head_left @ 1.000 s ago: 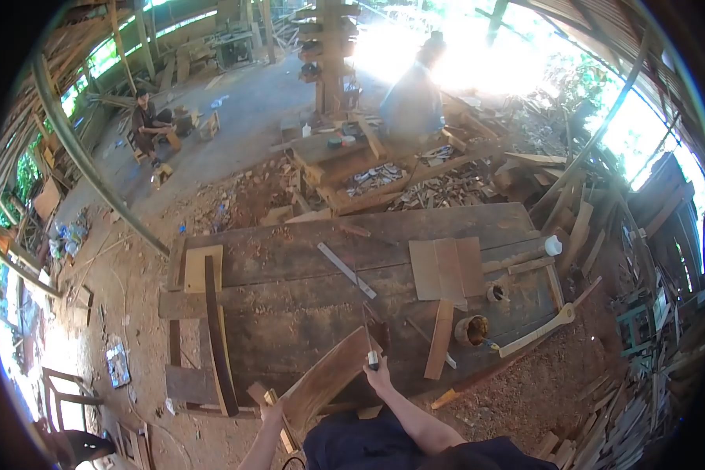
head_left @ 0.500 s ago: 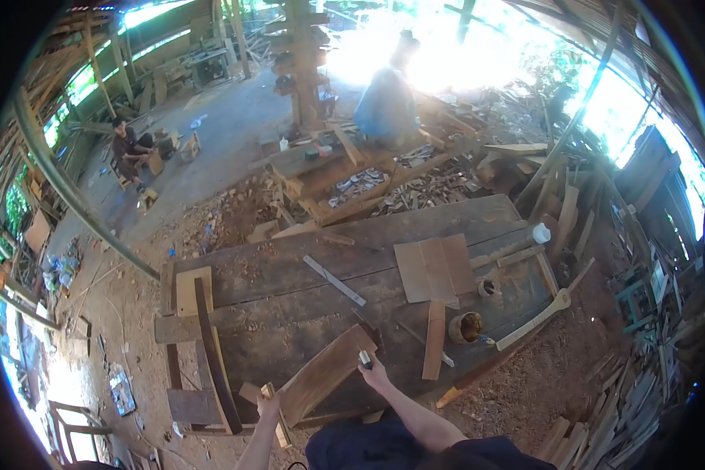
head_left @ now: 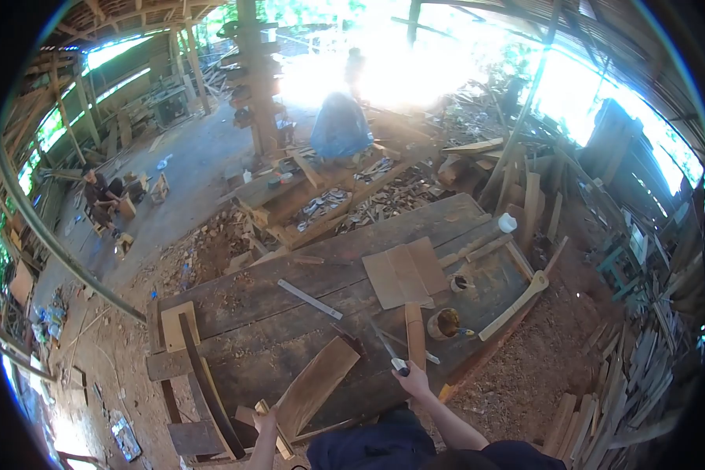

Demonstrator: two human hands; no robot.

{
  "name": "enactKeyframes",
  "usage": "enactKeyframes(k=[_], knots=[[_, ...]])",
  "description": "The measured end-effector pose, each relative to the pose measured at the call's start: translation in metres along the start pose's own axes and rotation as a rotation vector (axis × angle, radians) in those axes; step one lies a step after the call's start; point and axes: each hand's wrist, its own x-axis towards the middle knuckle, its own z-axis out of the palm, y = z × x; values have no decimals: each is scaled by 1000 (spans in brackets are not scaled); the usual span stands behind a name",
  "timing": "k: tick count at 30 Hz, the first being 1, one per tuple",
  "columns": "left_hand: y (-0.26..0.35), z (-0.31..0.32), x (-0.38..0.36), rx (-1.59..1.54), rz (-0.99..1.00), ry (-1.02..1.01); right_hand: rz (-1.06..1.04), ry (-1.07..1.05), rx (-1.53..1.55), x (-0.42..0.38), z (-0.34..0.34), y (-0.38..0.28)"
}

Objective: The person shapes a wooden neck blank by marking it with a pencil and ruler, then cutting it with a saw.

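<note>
My right hand [head_left: 415, 380] is closed round the dark handle of a knife [head_left: 389, 347], whose long blade points up and left over the bench. My left hand [head_left: 265, 421] grips a small light wooden piece [head_left: 278, 435] near the bench's front edge. Between my hands a wide brown board [head_left: 315, 385] lies slanted on the dark workbench [head_left: 251, 333]. A narrow brown strip of wood [head_left: 415, 333] lies just beyond the knife.
On the bench are a metal ruler [head_left: 310, 298], cardboard [head_left: 403, 274], a brown pot [head_left: 445, 323] with a brush, and a curved dark board [head_left: 205, 384]. One person [head_left: 106, 196] sits at the far left; another [head_left: 341, 125] is further back.
My right hand has moved right, away from the wide board, and the knife's blade now shows. The view has shifted right. My left hand still grips the small wooden piece.
</note>
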Motion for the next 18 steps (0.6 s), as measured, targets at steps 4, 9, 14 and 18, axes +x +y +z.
enactKeyframes(k=[4,9,14,18], knots=[[-9,7,20,-12,77,78,139,-94,-84,-8,-13,-14],[-7,6,28,90,56,79,-33,12,-252,46,59,41],[-12,-6,3,281,111,82,-24,38,-405,52,78,38],[-2,6,-31,355,160,150,20,-80,-427,59,92,60]])
